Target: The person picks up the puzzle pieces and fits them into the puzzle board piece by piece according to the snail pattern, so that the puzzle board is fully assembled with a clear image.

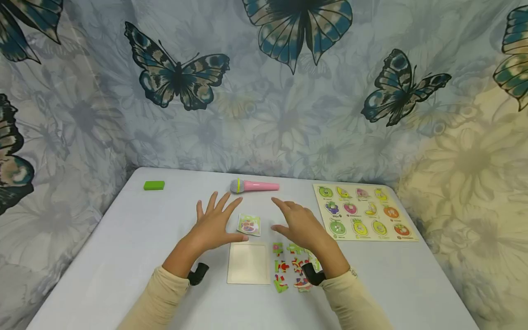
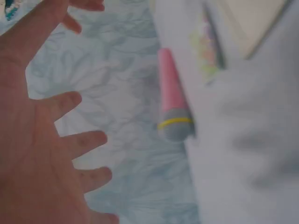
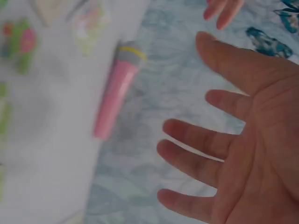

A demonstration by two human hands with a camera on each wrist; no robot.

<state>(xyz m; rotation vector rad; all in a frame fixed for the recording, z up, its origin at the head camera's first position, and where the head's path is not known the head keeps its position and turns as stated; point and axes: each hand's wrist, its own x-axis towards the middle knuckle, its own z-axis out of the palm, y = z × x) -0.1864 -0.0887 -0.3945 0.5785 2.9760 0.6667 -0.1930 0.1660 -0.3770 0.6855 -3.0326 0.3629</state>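
Note:
Both hands hover over the white table with nothing in them. The left hand (image 1: pixel 215 224) has its fingers spread wide. Across from it, the right hand (image 1: pixel 303 224) has its fingers extended and thumb apart. Between them lies a small stack of picture cards (image 1: pixel 249 225), the top one green-edged. Nearer the body is a flat cream tray (image 1: pixel 249 263). Colourful puzzle pieces (image 1: pixel 281 266) lie in rows right of the tray, partly hidden under the right wrist. Beyond the fingertips sits a pink toy microphone (image 1: pixel 260 186) with a grey head, also visible in both wrist views.
A fruit picture board (image 1: pixel 366 212) lies at the right rear of the table (image 1: pixel 392 284). At the far left is a green block (image 1: pixel 154 185). A butterfly-patterned fabric wall (image 1: pixel 272 119) stands behind and beside the table. Black wrist cameras sit on both wrists.

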